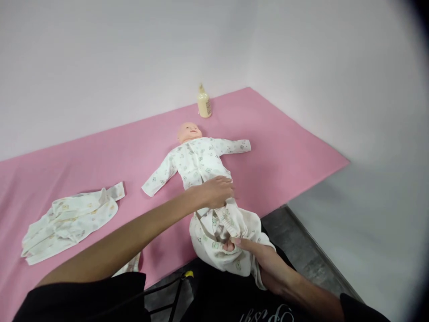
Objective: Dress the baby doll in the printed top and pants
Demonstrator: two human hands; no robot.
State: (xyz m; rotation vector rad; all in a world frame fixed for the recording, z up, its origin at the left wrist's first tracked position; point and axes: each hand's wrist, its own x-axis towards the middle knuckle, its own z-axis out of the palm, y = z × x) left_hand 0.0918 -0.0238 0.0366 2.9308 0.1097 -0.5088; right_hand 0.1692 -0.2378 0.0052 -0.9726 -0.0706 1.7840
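Observation:
A baby doll (189, 133) lies on its back, its arms spread in a white printed long-sleeved top (203, 154). My left hand (218, 191) lies across the doll's lower body with curled fingers; what they grasp underneath is hidden. White printed baby pants (214, 252) with a gathered elastic waistband are bunched at the table's near edge, around the doll's lower end. My right hand (270, 264) is closed on the pants, its thumb over the waistband. Pinkish tips show inside the opening; I cannot tell whether they are my fingers or the doll's foot.
A cream pump bottle (204, 106) stands behind the doll's head on the pink table cover (281, 147). Another white printed garment (73, 219) lies to the left. Part of a further printed cloth (129, 266) shows beneath my left forearm. White walls border the table behind and right.

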